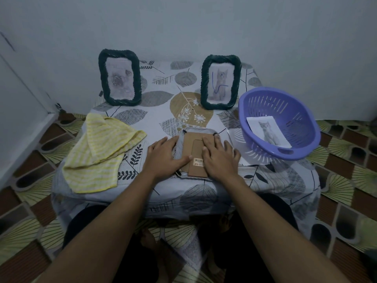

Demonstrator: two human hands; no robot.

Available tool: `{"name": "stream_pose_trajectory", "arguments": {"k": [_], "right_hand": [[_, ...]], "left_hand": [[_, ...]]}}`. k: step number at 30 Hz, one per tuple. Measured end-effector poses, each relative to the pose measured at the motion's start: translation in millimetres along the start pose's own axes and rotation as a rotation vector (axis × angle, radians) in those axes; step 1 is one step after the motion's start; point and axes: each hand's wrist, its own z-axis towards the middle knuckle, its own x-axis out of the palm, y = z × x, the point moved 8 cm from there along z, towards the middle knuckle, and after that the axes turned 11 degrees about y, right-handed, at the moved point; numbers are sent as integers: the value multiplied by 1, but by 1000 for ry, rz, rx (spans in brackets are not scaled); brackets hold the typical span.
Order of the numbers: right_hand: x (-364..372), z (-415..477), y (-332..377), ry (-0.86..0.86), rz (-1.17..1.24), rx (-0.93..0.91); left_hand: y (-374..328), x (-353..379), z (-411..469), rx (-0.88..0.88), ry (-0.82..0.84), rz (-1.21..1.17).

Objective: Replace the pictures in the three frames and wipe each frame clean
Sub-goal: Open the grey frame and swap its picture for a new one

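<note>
Both forearms reach in from 6 o'clock; the left hand [163, 155] and right hand [220, 158] lie flat, fingers straight and grasping nothing, pressing on the brown cardboard back of a face-down picture frame [193, 139] near the front middle of the leaf-print covered table [183, 88]. Two dark green rope-edged frames stand at 11 o'clock [120, 77] and 1 o'clock [221, 82], each with a picture inside. A loose cat print [268, 130] lies in the purple slotted plastic basket [271, 103] at 3 o'clock, and the yellow striped cloth [100, 148] lies crumpled at 9 o'clock, in neither hand. I judge one frame is mid-swap, with wiping left to do. Which frames already hold new pictures cannot be told; the face-down frame's front is hidden, a white sheet [236, 137] sits mostly under the basket, and dim light blurs the prints
</note>
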Motion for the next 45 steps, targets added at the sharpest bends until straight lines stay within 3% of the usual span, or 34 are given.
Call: {"name": "stream_pose_trajectory", "arguments": {"k": [5, 8, 29, 35, 41, 45], "right_hand": [[2, 2, -1, 4, -16, 12], [2, 1, 0, -7, -22, 12], [2, 1, 0, -5, 5, 12], [2, 1, 1, -8, -8, 10], [1, 1, 1, -6, -2, 6], [1, 0, 1, -19, 5, 4]], "left_hand": [[4, -9, -4, 65, -29, -278], [5, -14, -9, 116, -33, -309], [-38, -16, -28, 499, 199, 243], [-46, -17, -35, 529, 126, 241], [-28, -17, -35, 382, 44, 55], [-36, -14, -39, 435, 12, 136]]}}
